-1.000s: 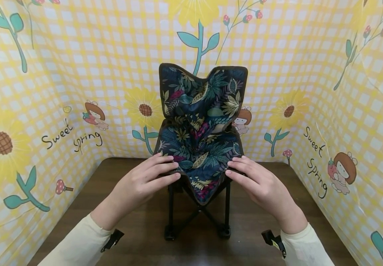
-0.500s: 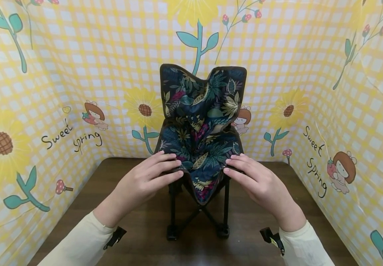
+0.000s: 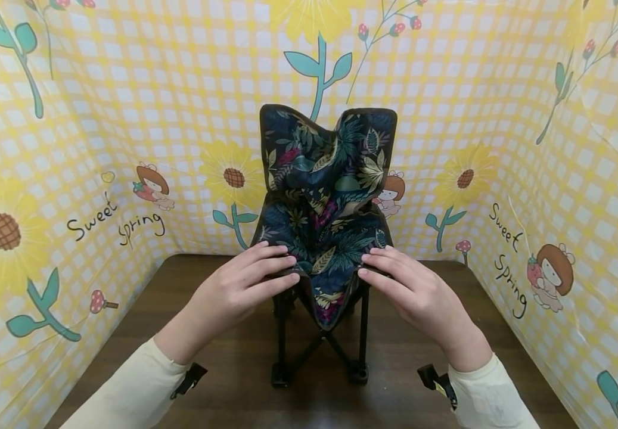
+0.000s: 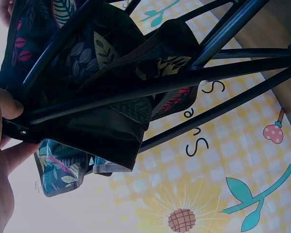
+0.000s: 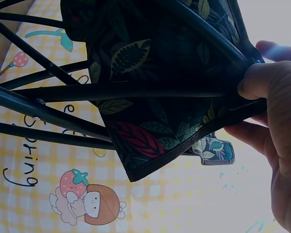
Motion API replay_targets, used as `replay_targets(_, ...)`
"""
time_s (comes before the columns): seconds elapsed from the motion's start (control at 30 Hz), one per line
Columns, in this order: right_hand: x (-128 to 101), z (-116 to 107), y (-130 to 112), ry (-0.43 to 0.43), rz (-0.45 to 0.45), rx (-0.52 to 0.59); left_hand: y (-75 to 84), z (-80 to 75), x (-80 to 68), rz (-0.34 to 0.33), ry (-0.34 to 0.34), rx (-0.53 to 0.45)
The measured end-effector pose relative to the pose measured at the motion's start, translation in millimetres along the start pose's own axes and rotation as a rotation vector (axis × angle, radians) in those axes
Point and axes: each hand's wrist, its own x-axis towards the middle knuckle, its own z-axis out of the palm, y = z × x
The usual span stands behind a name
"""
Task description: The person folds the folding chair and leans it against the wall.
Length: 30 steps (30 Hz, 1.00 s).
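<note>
Cream-coloured sleeve ending at the left hand (image 3: 233, 292), which is gripping the left front corner of the small folding chair (image 3: 325, 238): fingers are lying across the top of the leaf-print seat fabric (image 3: 322, 247), and the left wrist view is showing the thumb (image 4: 5, 104) tucking under the black frame tube (image 4: 111, 94) at that corner. Between the two hands, the chair is standing on the dark wooden table (image 3: 223, 393), its seat sagging in the middle and its backrest rising beyond the fingertips. Below the hands, the crossed legs are ending in two front feet (image 3: 280, 375) resting on the wood. To the right, the right hand (image 3: 416, 295) is holding the opposite front corner in the same way, fingers over the fabric, and the right wrist view is showing the thumb (image 5: 254, 80) pressing beneath the frame tube (image 5: 136, 91). Around both hands, the yellow checked backdrop (image 3: 502, 119) with flowers and lettering is enclosing the table on three sides. Risks, as a judgement: skin is sitting close to the frame joints, so a thumb could be getting pinched if the tubes are closing; uneven pressure from the two hands could be twisting the chair or tipping it toward the backdrop; loose fabric could be catching between the tubes; feet could be skidding on the smooth wood.
</note>
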Motion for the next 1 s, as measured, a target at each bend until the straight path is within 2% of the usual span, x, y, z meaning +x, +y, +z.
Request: replay_targets(1.0, 9.4, 2.9, -1.6, 0.012, 0.007, -0.006, 1.7, 6.3, 10.3, -0.010, 0.024, -0.005)
